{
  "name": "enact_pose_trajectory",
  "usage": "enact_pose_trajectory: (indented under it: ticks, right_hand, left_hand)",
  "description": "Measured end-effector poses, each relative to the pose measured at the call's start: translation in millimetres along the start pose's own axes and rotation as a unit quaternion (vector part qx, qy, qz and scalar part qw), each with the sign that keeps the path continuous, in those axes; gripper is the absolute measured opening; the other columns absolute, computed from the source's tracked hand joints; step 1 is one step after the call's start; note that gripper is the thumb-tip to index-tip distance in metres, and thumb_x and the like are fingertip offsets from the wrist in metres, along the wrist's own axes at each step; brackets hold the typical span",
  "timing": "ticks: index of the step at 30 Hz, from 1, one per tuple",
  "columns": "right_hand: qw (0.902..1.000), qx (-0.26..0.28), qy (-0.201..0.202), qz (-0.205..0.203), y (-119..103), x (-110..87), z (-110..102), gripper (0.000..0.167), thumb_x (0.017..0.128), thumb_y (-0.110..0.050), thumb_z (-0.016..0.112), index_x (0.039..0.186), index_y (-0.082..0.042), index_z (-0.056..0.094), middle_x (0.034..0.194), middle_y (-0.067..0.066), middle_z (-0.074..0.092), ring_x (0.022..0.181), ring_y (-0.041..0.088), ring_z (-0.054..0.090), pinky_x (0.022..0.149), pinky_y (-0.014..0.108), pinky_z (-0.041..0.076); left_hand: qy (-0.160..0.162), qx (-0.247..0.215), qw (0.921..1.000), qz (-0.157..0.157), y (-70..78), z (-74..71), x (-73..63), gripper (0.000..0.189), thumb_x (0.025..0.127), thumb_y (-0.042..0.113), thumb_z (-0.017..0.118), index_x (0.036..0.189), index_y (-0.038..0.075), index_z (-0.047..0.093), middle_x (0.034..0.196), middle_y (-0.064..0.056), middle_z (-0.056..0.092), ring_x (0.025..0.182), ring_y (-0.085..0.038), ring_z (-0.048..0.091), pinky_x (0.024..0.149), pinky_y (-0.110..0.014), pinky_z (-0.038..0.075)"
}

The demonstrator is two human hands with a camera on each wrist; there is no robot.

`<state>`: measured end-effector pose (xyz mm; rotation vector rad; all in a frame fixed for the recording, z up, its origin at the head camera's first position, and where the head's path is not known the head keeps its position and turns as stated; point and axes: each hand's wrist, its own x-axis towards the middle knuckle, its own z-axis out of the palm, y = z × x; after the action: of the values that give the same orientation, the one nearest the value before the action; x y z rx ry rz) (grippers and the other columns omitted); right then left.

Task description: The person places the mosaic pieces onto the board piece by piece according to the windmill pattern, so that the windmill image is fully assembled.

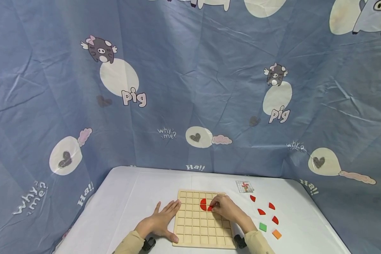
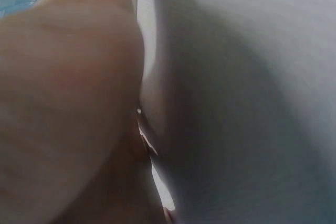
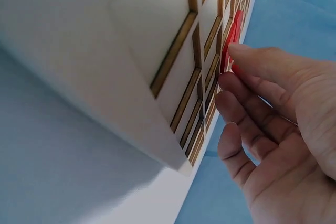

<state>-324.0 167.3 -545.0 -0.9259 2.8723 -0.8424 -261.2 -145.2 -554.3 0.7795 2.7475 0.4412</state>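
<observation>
A square wooden grid board (image 1: 190, 229) lies on the white table. Two red quarter-circle pieces (image 1: 203, 207) sit one above the other in its upper part, rounded sides to the left. My right hand (image 1: 227, 208) reaches in from the right, and its thumb and fingertips pinch a third red quarter-circle piece (image 1: 210, 208) just beside them. In the right wrist view the thumb is at the red pieces (image 3: 229, 43), the other fingers curled below it. My left hand (image 1: 160, 220) is spread along the board's left edge, thumb at the near corner; its wrist view shows mostly blurred skin.
Right of the board lie several loose red quarter-circle pieces (image 1: 261, 211), a green square (image 1: 262, 227) and an orange square (image 1: 277, 234). A small card with a gridded picture (image 1: 245, 186) lies beyond the board's far right corner. A blue printed curtain (image 1: 177, 88) surrounds the table.
</observation>
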Motion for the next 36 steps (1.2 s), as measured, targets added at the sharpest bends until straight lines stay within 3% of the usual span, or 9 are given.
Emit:
enact_pose_trajectory:
  ticks: [12, 29, 36]
  right_hand:
    - [0.9968, 0.055, 0.008, 0.057, 9, -20.8, -15, 0.017, 0.086, -0.013, 0.072, 0.102, -0.01, 0.066, 0.094, -0.001, 0.063, 0.079, 0.007, 0.056, 0.064, 0.022, 0.05]
    - [0.9893, 0.044, 0.072, 0.119, 32, -50.9, -38, 0.025, 0.079, -0.017, 0.08, 0.094, -0.012, 0.061, 0.084, -0.005, 0.058, 0.074, 0.009, 0.048, 0.06, 0.022, 0.041]
    - [0.9876, 0.051, 0.07, 0.131, 46, -65.8, -51, 0.026, 0.08, -0.016, 0.079, 0.097, -0.008, 0.061, 0.086, -0.003, 0.058, 0.077, 0.01, 0.049, 0.063, 0.022, 0.043]
  left_hand:
    - [-0.002, 0.004, 1.0, -0.001, 0.9, -1.3, 0.2, 0.131, 0.061, 0.074, 0.07, 0.156, 0.01, 0.007, 0.164, -0.01, 0.006, 0.151, -0.031, 0.011, 0.115, -0.068, -0.001]
    - [0.002, 0.003, 1.0, -0.002, 0.5, -1.0, 0.0, 0.131, 0.061, 0.072, 0.072, 0.156, 0.008, 0.008, 0.164, -0.01, 0.008, 0.15, -0.031, 0.011, 0.115, -0.068, 0.0]
    - [0.002, -0.001, 1.0, 0.004, 0.4, -1.3, -0.2, 0.13, 0.062, 0.072, 0.072, 0.155, 0.007, 0.009, 0.164, -0.011, 0.008, 0.15, -0.032, 0.011, 0.114, -0.069, 0.0]
